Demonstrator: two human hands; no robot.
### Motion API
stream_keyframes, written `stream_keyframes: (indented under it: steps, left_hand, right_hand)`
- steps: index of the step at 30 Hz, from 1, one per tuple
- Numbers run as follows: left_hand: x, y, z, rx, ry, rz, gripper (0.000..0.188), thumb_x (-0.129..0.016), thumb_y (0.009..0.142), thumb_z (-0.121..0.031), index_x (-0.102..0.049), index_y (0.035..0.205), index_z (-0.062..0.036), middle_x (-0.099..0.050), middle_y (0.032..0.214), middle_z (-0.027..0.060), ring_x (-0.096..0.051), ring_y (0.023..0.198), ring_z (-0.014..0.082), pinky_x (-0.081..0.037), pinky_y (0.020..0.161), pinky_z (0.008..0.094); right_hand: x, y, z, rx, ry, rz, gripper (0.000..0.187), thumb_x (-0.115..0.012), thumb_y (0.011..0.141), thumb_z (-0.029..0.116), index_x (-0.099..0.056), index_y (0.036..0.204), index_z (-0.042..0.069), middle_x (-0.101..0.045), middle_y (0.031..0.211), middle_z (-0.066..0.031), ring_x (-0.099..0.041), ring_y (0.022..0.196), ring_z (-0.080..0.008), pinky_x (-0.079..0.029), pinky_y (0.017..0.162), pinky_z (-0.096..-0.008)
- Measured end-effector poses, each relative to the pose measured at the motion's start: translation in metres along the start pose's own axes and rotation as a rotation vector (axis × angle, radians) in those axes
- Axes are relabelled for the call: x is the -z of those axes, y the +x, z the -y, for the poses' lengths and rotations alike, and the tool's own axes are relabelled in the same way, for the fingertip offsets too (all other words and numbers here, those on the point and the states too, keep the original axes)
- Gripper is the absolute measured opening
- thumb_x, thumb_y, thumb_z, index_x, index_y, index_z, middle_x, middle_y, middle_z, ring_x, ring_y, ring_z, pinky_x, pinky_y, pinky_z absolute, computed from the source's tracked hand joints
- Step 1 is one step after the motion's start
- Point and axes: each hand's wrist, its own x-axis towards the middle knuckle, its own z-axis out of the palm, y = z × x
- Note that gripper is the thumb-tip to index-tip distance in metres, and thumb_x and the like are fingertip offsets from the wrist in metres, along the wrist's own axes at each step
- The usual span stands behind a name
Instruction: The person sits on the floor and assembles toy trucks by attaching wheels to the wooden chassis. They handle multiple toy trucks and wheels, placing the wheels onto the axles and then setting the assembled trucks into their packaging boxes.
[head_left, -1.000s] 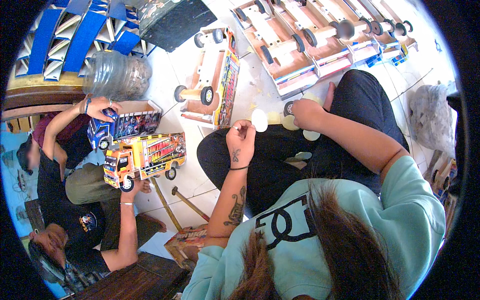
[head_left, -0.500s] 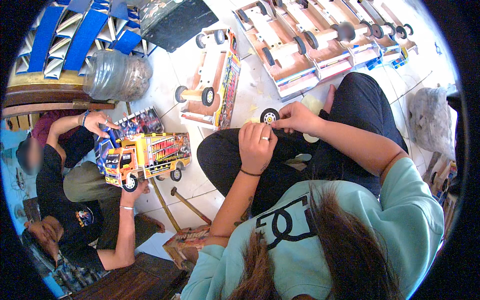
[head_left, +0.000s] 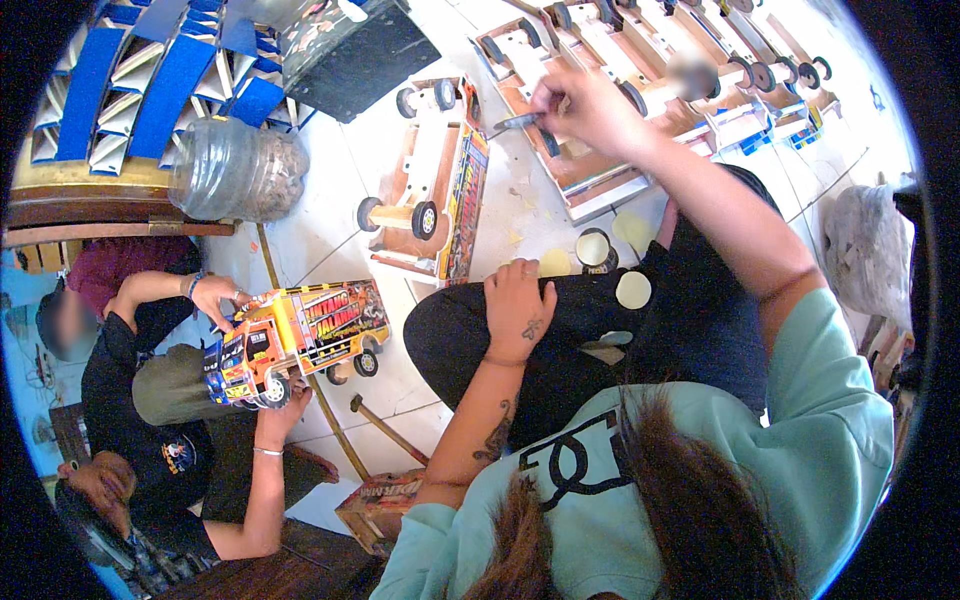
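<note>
My left hand (head_left: 518, 312) lies on my black-clad knee, fingers stretched out and nothing in them. Raised at the upper middle, my right hand (head_left: 590, 112) is closed on a slim grey metal tool (head_left: 515, 122); it looks blade-like, but I cannot tell its exact kind. That hand is in front of the upturned wooden toy truck bodies (head_left: 595, 178). Between my hands and legs, a cream round disc (head_left: 592, 247) lies over something black and round. Another pale disc (head_left: 633, 290) rests on my leg. An upturned toy truck (head_left: 400, 235) with black wheels stands beyond my knee.
At the left, a co-worker's hands hold an orange and yellow toy truck (head_left: 325, 325). A hammer (head_left: 385, 425) lies on the tiles near a printed box (head_left: 378, 510). Farther back are a clear plastic jar (head_left: 235, 170), a black box (head_left: 355, 60) and blue-and-white pieces (head_left: 165, 90).
My hands have parted from the small black wheel they held. The right one has moved up and away and now holds the slim tool; the left has settled on my knee.
</note>
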Motion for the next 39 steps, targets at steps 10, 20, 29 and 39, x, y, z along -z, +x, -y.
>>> stream_keyframes:
  steps: [10,20,29,39]
  left_hand:
    - [-0.009,0.015,-0.003,0.094,-0.003,0.084,0.033,-0.057,0.079,-0.032,-0.064,0.096,-0.0046,-0.058,0.098,0.0095,-0.054,0.095,0.0269,-0.043,0.082,0.0410]
    - [-0.015,0.020,-0.001,0.087,0.018,0.110,0.032,-0.055,0.080,-0.031,-0.067,0.091,-0.0041,-0.059,0.096,0.0088,-0.054,0.094,0.0262,-0.043,0.082,0.0398]
    - [-0.012,0.021,-0.003,0.094,0.031,0.124,0.032,-0.055,0.080,-0.031,-0.068,0.091,-0.0045,-0.061,0.095,0.0082,-0.055,0.094,0.0255,-0.043,0.081,0.0393]
    - [-0.014,0.020,-0.003,0.084,0.045,0.109,0.032,-0.055,0.080,-0.031,-0.068,0.091,-0.0043,-0.061,0.095,0.0082,-0.055,0.093,0.0257,-0.043,0.081,0.0394]
  right_hand:
    - [-0.057,0.152,-0.039,0.194,-0.326,0.271,0.012,-0.058,0.074,0.005,-0.065,0.084,0.005,-0.066,0.080,-0.0125,-0.065,0.079,-0.0285,-0.051,0.072,-0.0400]
    - [-0.073,0.161,-0.050,0.356,-0.378,0.256,0.023,-0.059,0.072,0.002,-0.053,0.094,0.006,-0.062,0.084,-0.0163,-0.062,0.087,-0.0357,-0.047,0.071,-0.0464]
    - [-0.088,0.161,-0.060,0.315,-0.369,0.249,0.018,-0.062,0.071,-0.001,-0.053,0.086,0.004,-0.062,0.089,-0.0116,-0.061,0.092,-0.0319,-0.048,0.075,-0.0439]
    - [-0.096,0.159,-0.060,0.269,-0.338,0.256,0.021,-0.061,0.072,0.000,-0.053,0.091,0.003,-0.063,0.092,-0.0146,-0.061,0.096,-0.0333,-0.047,0.080,-0.0438]
